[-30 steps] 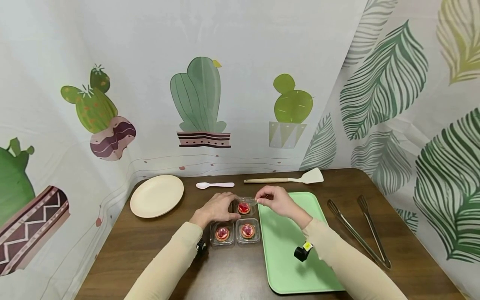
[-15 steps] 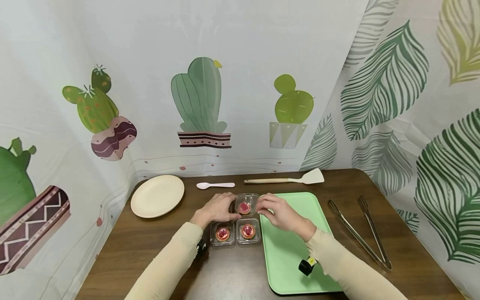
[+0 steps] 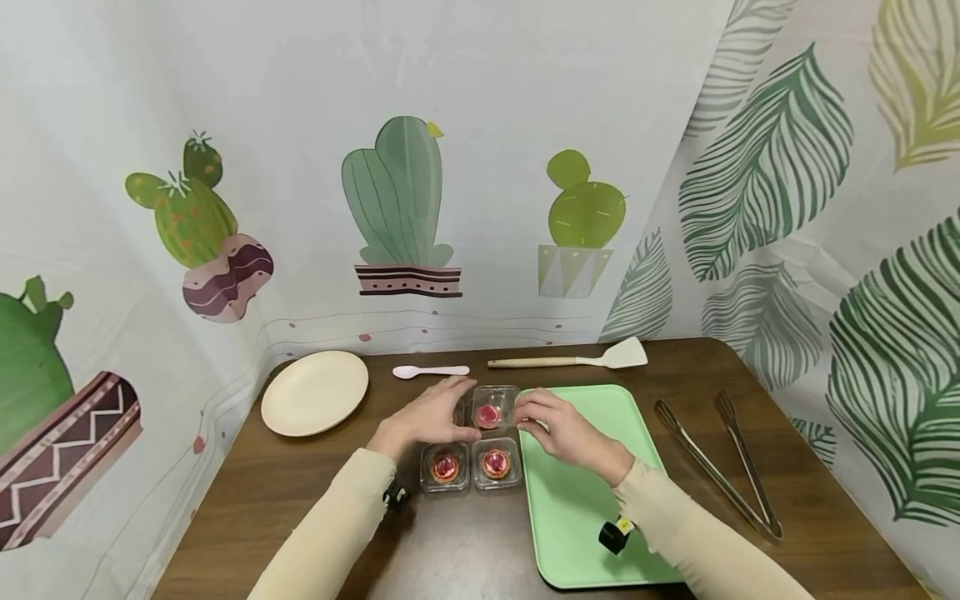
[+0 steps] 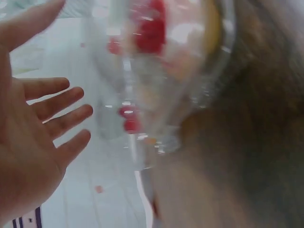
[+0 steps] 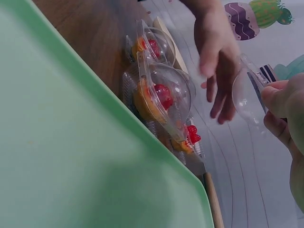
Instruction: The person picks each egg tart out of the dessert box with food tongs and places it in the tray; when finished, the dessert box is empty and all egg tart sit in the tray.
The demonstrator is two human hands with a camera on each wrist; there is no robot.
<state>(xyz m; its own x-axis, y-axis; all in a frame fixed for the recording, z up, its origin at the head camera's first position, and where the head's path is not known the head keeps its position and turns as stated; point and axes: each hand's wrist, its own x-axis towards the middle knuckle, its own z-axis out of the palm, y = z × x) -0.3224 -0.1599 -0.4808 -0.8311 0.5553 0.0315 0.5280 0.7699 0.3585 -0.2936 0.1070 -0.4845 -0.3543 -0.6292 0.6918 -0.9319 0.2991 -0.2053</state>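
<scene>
Three small red-topped tarts sit in clear plastic boxes beside the green tray [image 3: 585,500]. The back tart [image 3: 487,417] lies between my two hands, its box's hinged lid [image 5: 245,97] raised. My right hand [image 3: 558,425] pinches the edge of that lid between thumb and fingers, over the tray's left side. To the left of the back box, my left hand [image 3: 427,414] is spread, fingers relaxed and holding nothing; the left wrist view shows its open palm [image 4: 28,137]. Nearer me, the left front tart [image 3: 445,468] and right front tart [image 3: 496,462] stand under domed lids.
At the back left lies a cream plate [image 3: 315,393], with a pink spoon [image 3: 431,371] to its right. A white spatula [image 3: 622,354] with a wooden handle lies behind the tray. Metal tongs [image 3: 750,492] lie spread along the right side.
My right hand has swung the back box's lid up and moved slightly right and nearer. My left hand has just drawn a little leftward from the box.
</scene>
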